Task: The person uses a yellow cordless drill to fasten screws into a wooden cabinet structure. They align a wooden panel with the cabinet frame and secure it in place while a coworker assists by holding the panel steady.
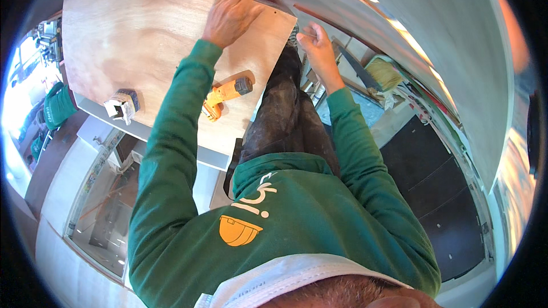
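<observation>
Two hands work at the board's [142,40] far edge: the left hand [231,14] presses flat and should keep it from sliding, the right hand [318,45] pinches something thin just beside it.

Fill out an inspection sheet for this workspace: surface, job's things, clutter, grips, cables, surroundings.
Surface: plywood panel, lying flat, pale wood grain.
Job's things: left hand rests on the panel's far edge; right hand pinches a small thin item, too small to identify.
Clutter: orange cordless drill lying on the panel; small box at its near edge.
Grips: left open and flat; right closed in a pinch.
Cables: nothing seen.
Surroundings: hand saw to the right; dark cabinet panels below.
</observation>
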A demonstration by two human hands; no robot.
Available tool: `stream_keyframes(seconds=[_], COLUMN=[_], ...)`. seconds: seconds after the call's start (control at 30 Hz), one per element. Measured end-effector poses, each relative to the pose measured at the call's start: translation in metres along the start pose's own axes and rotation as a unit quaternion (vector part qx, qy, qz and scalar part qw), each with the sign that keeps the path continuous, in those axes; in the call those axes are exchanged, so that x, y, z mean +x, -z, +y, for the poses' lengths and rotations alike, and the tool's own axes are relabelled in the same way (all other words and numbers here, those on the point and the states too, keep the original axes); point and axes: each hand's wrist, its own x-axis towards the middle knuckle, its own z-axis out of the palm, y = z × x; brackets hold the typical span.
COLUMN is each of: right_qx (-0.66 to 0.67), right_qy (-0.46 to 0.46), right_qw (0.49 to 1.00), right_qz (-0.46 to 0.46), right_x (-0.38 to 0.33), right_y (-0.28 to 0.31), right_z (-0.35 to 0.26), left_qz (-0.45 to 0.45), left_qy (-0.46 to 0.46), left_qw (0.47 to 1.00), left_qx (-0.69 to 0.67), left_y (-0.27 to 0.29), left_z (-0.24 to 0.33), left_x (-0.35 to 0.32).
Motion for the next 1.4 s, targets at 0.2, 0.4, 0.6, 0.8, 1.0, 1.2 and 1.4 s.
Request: stream_keyframes(seconds=[0.2,0.4,0.6,0.8,1.0,1.2,1.4], right_qx=[-0.055,-0.245,-0.478,-0.525,-0.479,-0.506,-0.49], right_qy=[0.054,0.088,0.071,0.13,0.166,0.155,0.078], right_qw=[0.997,0.963,0.875,0.84,0.859,0.839,0.836], right_qz=[0.011,0.069,-0.005,-0.036,-0.065,-0.13,-0.233], right_x=[0.026,0.015,0.026,0.025,0.034,0.044,0.073], right_y=[-0.024,-0.038,-0.031,-0.035,-0.041,-0.03,-0.001], right_z=[0.014,-0.011,-0.057,-0.087,-0.087,-0.095,-0.107], left_qz=[-0.002,-0.018,0.002,0.013,0.02,-0.035,0.414], left_qy=[0.021,0.016,0.042,0.053,0.048,0.174,0.59], left_qw=[0.999,0.999,0.997,0.997,0.997,0.968,0.693], left_qx=[-0.038,-0.038,-0.069,-0.052,-0.057,-0.179,0.0], left_y=[-0.05,-0.064,-0.038,-0.039,-0.039,-0.061,0.142], left_z=[-0.024,-0.038,-0.026,-0.023,-0.024,-0.074,-0.212], left_x=[-0.002,-0.024,-0.009,-0.012,-0.015,-0.02,-0.139])
